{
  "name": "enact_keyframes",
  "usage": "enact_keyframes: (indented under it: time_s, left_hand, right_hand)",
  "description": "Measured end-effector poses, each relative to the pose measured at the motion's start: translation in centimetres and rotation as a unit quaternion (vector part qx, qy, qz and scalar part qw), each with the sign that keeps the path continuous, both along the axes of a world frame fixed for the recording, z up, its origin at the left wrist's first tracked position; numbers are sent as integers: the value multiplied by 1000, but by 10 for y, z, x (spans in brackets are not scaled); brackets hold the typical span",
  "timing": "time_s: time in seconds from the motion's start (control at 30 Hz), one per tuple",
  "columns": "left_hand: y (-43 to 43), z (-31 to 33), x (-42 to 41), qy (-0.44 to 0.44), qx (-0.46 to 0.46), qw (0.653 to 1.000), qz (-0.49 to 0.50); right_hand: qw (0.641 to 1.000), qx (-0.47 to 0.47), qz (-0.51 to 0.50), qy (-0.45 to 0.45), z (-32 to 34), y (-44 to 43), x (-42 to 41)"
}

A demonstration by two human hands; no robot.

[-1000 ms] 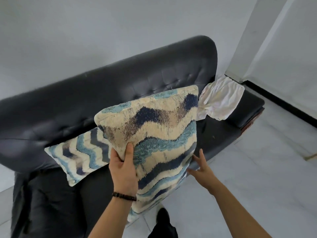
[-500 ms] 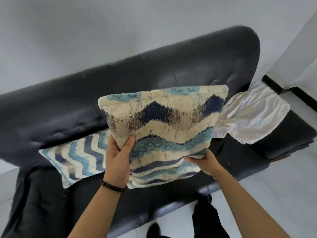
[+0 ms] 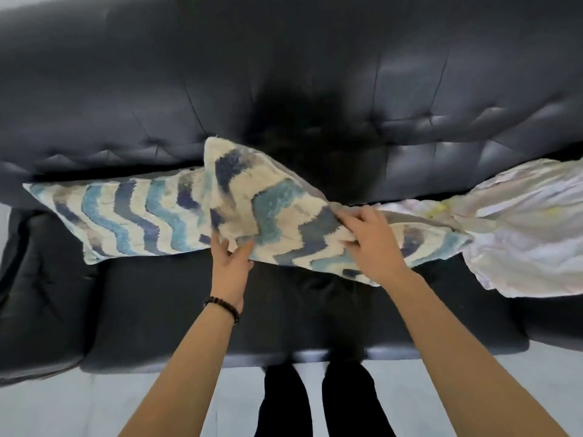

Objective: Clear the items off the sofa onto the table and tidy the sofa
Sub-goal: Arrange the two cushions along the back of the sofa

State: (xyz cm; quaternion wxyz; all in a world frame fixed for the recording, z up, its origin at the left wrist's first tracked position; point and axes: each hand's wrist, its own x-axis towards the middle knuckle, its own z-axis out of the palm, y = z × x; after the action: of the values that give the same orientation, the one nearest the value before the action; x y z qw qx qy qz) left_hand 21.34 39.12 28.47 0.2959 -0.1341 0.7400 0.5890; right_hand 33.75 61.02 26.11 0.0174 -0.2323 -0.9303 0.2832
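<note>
While stretched out over sofa (image 3: pixel 151 313) | left hand (image 3: pixel 230 266) pinches cushion (image 3: pixel 277 197) | right hand (image 3: pixel 369 241) grips cushion

Setting: a home living room. Evidence: a black leather sofa (image 3: pixel 315 99) fills the view, its backrest button-tufted above a padded seat. On the seat are a flat cushion (image 3: pixel 126 216) and a tilted cushion (image 3: pixel 277 209), both in blue-and-cream wave weave, with a crumpled white cloth (image 3: pixel 520 241) at the right end. A pale hard floor (image 3: pixel 79 405) runs in front, possibly tiled; the joints are too faint to be sure.
</note>
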Motion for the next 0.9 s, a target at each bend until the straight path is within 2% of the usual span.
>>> enact_keyframes:
  time_s: [0.07,0.13,0.2,0.23,0.3,0.33,0.37,0.43,0.5,0.6,0.77,0.9]
  left_hand:
    - [10,-39,-13,52,-45,995,-75]
    - [14,-82,-26,140,-128,964,-186]
    - [15,-120,-37,240,-241,892,-299]
    - [16,-136,-44,295,-296,841,-343]
    - [20,-159,-61,374,-375,740,-415]
    - [21,-170,-71,383,-398,704,-446]
    - [22,-177,-82,383,-412,683,-467]
    - [29,-188,-99,400,-415,669,-468]
    - [39,-189,-111,457,-412,655,-440]
    - [60,-187,-131,502,-421,616,-437]
    - [76,-199,-156,449,-456,606,-473]
    - [69,-200,-172,487,-491,534,-486]
  right_hand:
    - [997,-14,80,-13,-45,-3,-33]
    - [985,-10,153,-82,-100,-11,-56]
    - [958,15,173,-228,-143,-20,-62]
    - [953,32,149,-263,-159,-20,-61]
    - [971,38,89,-221,-174,-13,-54]
    - [981,14,71,-180,-174,-10,-51]
    - [987,-10,62,-150,-172,-5,-48]
    - [993,1,33,-111,-172,5,-42]
    - [993,74,-35,-87,-176,18,-39]
    - [980,133,-100,-113,-181,48,-47]
    - [967,88,-29,-237,-198,87,-57]
    - [963,113,-29,-244,-209,90,-59]
